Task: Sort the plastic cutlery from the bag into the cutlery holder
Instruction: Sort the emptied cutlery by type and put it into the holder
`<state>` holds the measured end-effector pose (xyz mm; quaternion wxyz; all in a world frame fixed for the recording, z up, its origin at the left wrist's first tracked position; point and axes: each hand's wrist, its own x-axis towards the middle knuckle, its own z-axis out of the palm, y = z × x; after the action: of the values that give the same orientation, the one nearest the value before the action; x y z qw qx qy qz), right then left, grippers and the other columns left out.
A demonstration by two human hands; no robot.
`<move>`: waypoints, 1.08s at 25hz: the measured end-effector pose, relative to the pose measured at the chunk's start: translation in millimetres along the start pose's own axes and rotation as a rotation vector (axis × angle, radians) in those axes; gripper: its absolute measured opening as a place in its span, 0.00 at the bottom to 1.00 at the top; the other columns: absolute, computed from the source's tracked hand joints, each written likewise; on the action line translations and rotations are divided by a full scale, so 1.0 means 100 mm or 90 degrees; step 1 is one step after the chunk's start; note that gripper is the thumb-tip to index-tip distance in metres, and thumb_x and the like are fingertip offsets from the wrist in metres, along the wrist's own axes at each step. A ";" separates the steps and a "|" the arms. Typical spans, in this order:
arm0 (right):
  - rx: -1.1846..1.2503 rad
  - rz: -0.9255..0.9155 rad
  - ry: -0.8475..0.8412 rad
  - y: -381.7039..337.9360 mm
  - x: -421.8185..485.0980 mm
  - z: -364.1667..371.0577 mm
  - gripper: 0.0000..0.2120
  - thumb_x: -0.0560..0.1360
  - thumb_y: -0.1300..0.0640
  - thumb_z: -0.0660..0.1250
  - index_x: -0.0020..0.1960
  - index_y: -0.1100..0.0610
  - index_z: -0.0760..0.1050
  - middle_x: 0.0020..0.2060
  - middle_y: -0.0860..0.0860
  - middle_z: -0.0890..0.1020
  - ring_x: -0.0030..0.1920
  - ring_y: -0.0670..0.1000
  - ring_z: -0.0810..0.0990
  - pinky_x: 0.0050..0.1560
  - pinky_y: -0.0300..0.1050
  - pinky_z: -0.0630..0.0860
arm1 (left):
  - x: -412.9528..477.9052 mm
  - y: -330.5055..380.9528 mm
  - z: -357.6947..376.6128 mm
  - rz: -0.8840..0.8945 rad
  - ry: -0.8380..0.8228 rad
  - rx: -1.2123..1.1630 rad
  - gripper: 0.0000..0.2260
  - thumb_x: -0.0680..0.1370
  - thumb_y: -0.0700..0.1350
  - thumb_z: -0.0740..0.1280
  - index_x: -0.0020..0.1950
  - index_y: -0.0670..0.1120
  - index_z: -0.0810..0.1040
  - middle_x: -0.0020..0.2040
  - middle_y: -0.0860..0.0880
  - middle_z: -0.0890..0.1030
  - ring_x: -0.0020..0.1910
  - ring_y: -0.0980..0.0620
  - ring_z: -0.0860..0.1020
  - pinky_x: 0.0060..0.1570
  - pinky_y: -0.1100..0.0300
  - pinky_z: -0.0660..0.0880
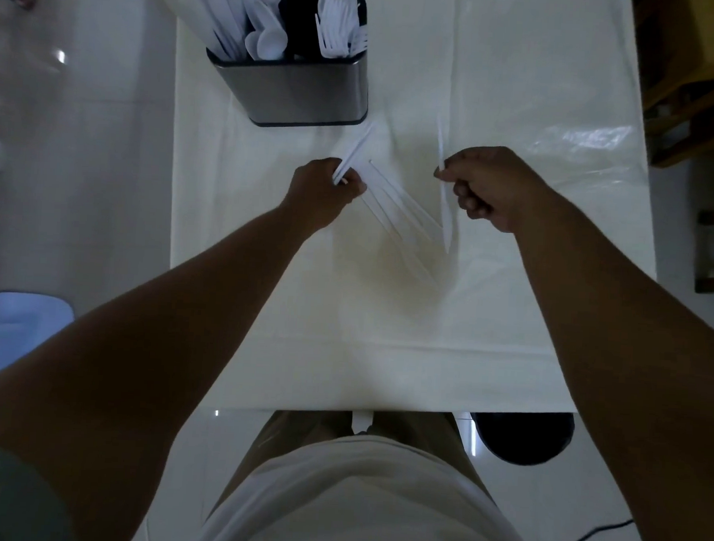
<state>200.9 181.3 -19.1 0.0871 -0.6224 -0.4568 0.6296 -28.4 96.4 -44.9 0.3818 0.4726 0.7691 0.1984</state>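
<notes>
A steel cutlery holder [298, 93] stands at the far left of the white table, with knives, spoons [268, 42] and forks [339, 25] in separate compartments. My left hand [326, 190] grips a few white plastic knives [355, 148] that point up toward the holder. My right hand [488, 186] pinches one white plastic knife [441, 144], held upright, its lower end near the table. Between the hands several more white knives [400, 210] lie fanned out on the table.
A clear plastic bag [589, 137] lies flat at the right side of the table [386, 313]. A dark round stool [524, 440] sits under the near right corner. Wooden furniture [696, 81] stands to the right, glossy floor to the left.
</notes>
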 end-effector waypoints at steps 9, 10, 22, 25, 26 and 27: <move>0.198 -0.039 -0.149 -0.07 -0.29 -0.25 0.11 0.80 0.53 0.63 0.45 0.60 0.77 0.34 0.57 0.84 0.37 0.58 0.85 0.33 0.42 0.79 | -0.11 0.02 0.09 0.161 -0.084 0.201 0.12 0.73 0.48 0.74 0.56 0.50 0.81 0.54 0.48 0.78 0.50 0.50 0.77 0.53 0.56 0.76; 0.142 -0.066 -0.124 -0.06 -0.30 -0.26 0.05 0.79 0.58 0.66 0.46 0.59 0.76 0.35 0.57 0.83 0.37 0.57 0.85 0.34 0.43 0.79 | -0.11 0.00 0.11 0.167 -0.087 0.228 0.13 0.73 0.48 0.74 0.57 0.49 0.81 0.56 0.48 0.78 0.52 0.49 0.77 0.53 0.56 0.75; -0.695 -0.479 -0.124 -0.12 0.29 0.23 0.18 0.69 0.71 0.66 0.50 0.52 0.85 0.44 0.54 0.75 0.45 0.55 0.77 0.47 0.45 0.71 | -0.29 -0.14 0.19 0.296 -0.100 0.448 0.12 0.79 0.49 0.67 0.60 0.46 0.79 0.64 0.45 0.74 0.53 0.40 0.79 0.52 0.48 0.78; -0.788 -0.466 -0.160 -0.16 0.41 0.19 0.21 0.70 0.72 0.66 0.54 0.52 0.85 0.49 0.58 0.77 0.50 0.60 0.77 0.51 0.48 0.72 | -0.32 -0.23 0.15 0.289 -0.104 0.409 0.13 0.78 0.49 0.68 0.60 0.46 0.78 0.64 0.47 0.74 0.53 0.40 0.79 0.51 0.49 0.78; -0.812 -0.450 -0.166 -0.16 0.42 0.18 0.19 0.70 0.71 0.67 0.55 0.53 0.84 0.50 0.58 0.76 0.52 0.60 0.77 0.51 0.47 0.71 | -0.34 -0.25 0.13 0.291 -0.104 0.398 0.12 0.78 0.49 0.68 0.58 0.46 0.79 0.61 0.48 0.76 0.51 0.40 0.79 0.49 0.50 0.77; -0.825 -0.437 -0.171 -0.15 0.43 0.18 0.18 0.71 0.70 0.69 0.56 0.53 0.84 0.50 0.57 0.76 0.52 0.60 0.77 0.50 0.46 0.70 | -0.35 -0.26 0.11 0.292 -0.105 0.393 0.10 0.78 0.48 0.68 0.57 0.46 0.80 0.58 0.47 0.77 0.50 0.41 0.79 0.48 0.50 0.77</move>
<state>169.5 210.4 -43.0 -0.1620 -0.2892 -0.9118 0.2424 -26.0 52.5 -55.3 0.2279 0.7391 0.6338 -0.0006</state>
